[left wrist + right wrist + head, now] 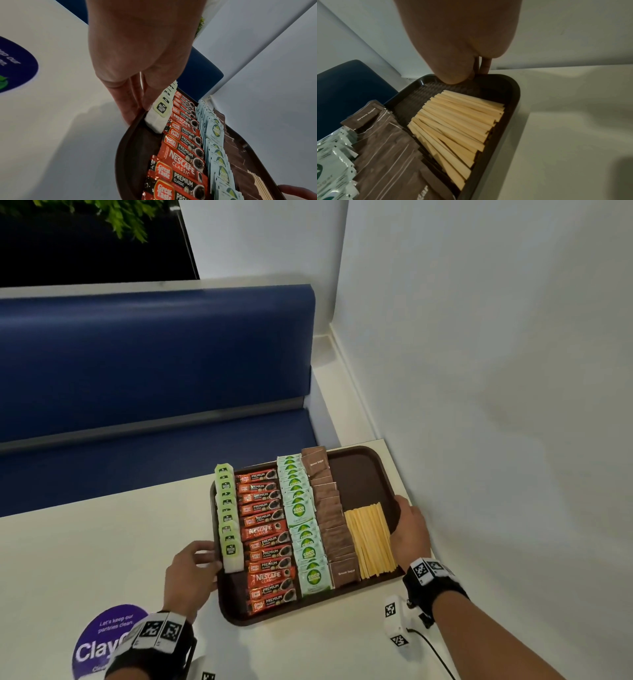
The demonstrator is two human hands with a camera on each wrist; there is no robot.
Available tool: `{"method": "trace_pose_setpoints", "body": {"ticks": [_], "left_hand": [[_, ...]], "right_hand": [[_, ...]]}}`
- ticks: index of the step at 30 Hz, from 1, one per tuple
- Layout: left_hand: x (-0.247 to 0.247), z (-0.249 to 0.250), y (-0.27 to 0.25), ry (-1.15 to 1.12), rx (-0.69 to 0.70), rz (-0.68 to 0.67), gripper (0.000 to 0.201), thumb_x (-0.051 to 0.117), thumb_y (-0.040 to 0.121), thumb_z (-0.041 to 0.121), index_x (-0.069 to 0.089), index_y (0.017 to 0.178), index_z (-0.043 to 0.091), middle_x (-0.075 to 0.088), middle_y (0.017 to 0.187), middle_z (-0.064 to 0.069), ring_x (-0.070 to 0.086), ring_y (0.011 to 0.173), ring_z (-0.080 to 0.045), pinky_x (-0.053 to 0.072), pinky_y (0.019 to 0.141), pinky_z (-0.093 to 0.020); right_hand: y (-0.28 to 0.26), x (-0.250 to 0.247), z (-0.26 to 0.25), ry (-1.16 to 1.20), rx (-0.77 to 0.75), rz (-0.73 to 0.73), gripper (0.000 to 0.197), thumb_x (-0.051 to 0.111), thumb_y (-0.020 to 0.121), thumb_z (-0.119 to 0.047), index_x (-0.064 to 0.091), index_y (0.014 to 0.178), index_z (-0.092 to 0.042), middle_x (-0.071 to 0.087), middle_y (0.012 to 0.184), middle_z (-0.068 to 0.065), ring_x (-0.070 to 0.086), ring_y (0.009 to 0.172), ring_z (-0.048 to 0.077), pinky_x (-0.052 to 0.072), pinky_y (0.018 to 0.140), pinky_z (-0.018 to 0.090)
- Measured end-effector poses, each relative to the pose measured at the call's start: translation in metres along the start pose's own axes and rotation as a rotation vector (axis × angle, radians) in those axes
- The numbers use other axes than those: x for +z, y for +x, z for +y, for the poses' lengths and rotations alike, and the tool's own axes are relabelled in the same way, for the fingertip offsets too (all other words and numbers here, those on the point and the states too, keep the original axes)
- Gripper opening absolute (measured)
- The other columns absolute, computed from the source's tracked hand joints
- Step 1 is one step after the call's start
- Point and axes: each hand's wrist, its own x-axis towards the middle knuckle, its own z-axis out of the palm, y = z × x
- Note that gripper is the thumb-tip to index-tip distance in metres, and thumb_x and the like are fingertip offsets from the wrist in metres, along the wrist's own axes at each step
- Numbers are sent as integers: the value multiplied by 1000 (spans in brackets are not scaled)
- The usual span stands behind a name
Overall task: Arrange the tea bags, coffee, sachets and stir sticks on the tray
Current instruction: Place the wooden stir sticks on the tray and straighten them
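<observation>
A brown tray (359,474) lies on the white table (85,559) and holds five rows. From left to right these are green-tagged tea bags (227,515), red coffee sachets (265,535), pale green coco sugar sachets (303,529), brown sugar sachets (330,515) and wooden stir sticks (371,537). My left hand (191,570) grips the tray's left rim (123,155) beside the nearest tea bag (159,112). My right hand (409,529) grips the right rim (513,108), thumb inside the tray just beyond the stir sticks (458,121).
A blue padded bench (154,364) runs behind the table. A white wall (496,371) stands close on the right of the tray. A round purple sticker (109,635) sits near my left wrist. A small white marker-tagged device (395,625) with a cable lies near my right wrist.
</observation>
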Motion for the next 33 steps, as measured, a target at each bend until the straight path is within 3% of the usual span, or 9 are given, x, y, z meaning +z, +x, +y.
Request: {"method": "trace_pose_setpoints", "body": {"ticks": [5, 19, 28, 33], "left_hand": [[14, 12, 0, -2, -10, -23, 28, 63, 98, -12, 69, 106, 14, 76, 103, -13, 75, 92, -35, 62, 69, -39], [19, 17, -4, -29, -18, -41, 26, 66, 98, -12, 69, 111, 10, 78, 101, -17, 77, 89, -35, 64, 70, -42], [21, 16, -8, -32, -16, -58, 26, 67, 97, -12, 69, 109, 10, 78, 98, -17, 78, 87, -33, 64, 64, -38], [19, 16, -6, -16, -10, -73, 26, 68, 96, -13, 69, 109, 11, 78, 100, -17, 79, 87, -34, 66, 70, -44]], "right_hand": [[12, -6, 7, 17, 31, -6, 88, 64, 91, 16, 34, 164, -22, 50, 151, 14, 50, 140, 33, 53, 112, 48], [14, -9, 13, 14, 17, 39, 87, 62, 90, 18, 35, 162, -22, 51, 148, 14, 50, 140, 33, 53, 112, 49], [14, -11, 15, -31, 12, 61, 87, 66, 90, 15, 36, 162, -22, 54, 147, 14, 54, 136, 34, 56, 107, 50], [14, -10, 15, -43, 8, 68, 87, 67, 90, 14, 35, 162, -22, 53, 150, 14, 54, 138, 33, 56, 108, 48]]}}
